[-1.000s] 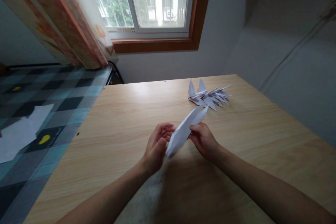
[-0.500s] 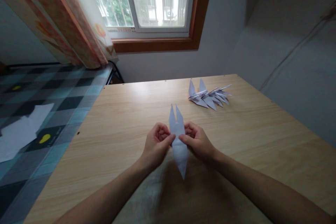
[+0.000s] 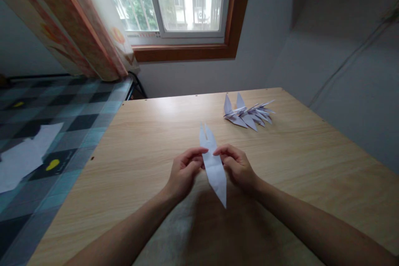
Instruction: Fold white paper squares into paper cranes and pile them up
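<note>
Between my two hands is a folded white paper piece (image 3: 214, 168), long and narrow, with two upper points split by a slit and a single point at the bottom. My left hand (image 3: 187, 170) pinches its left edge, the index fingertip on the front face. On the opposite edge, my right hand (image 3: 236, 166) grips the paper with its index finger on the front and the thumb lower, partly behind. The paper is held above the wooden table (image 3: 140, 166), its lower tip slanting to the right.
Several folded white paper pieces (image 3: 249, 114) lie bunched at the table's back right. To the left, white sheets (image 3: 25, 156) rest on a checked cloth surface (image 3: 75, 99). A curtain (image 3: 84, 20) hangs beside the barred window (image 3: 187, 4) beyond the table.
The paper has tilted, its lower tip swinging right and slightly up. My index fingers now press its front where my thumbs were before.
</note>
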Demonstrator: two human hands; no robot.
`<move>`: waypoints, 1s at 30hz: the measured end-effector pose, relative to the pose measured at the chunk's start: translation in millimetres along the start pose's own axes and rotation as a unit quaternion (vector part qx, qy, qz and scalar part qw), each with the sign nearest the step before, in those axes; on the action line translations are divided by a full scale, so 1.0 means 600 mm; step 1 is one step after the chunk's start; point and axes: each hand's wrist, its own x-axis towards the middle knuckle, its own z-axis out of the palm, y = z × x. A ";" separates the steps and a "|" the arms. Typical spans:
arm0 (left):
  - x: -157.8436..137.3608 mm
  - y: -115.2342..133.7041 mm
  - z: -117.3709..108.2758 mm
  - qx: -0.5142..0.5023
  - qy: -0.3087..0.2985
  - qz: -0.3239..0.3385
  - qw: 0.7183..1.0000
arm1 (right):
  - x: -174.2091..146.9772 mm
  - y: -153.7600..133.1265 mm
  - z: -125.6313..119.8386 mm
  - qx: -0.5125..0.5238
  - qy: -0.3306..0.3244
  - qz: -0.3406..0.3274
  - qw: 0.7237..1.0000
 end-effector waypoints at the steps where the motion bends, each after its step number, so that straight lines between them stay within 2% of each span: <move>1: 0.000 0.000 0.000 -0.009 -0.008 -0.005 1.000 | 0.000 0.001 -0.001 0.007 0.002 0.002 1.000; 9: -0.002 -0.003 0.007 -0.038 -0.023 0.007 0.999 | -0.001 0.012 0.002 0.048 -0.013 0.019 0.999; 18: -0.006 -0.004 0.008 0.076 -0.014 0.061 0.995 | -0.003 0.012 0.010 0.082 -0.014 0.033 0.996; 24: -0.006 -0.008 0.007 0.104 -0.015 0.076 0.992 | -0.005 0.020 0.018 0.147 0.013 0.023 0.989; 30: -0.008 -0.011 0.013 0.101 0.002 0.101 0.990 | -0.005 0.016 0.018 0.168 -0.003 0.037 0.985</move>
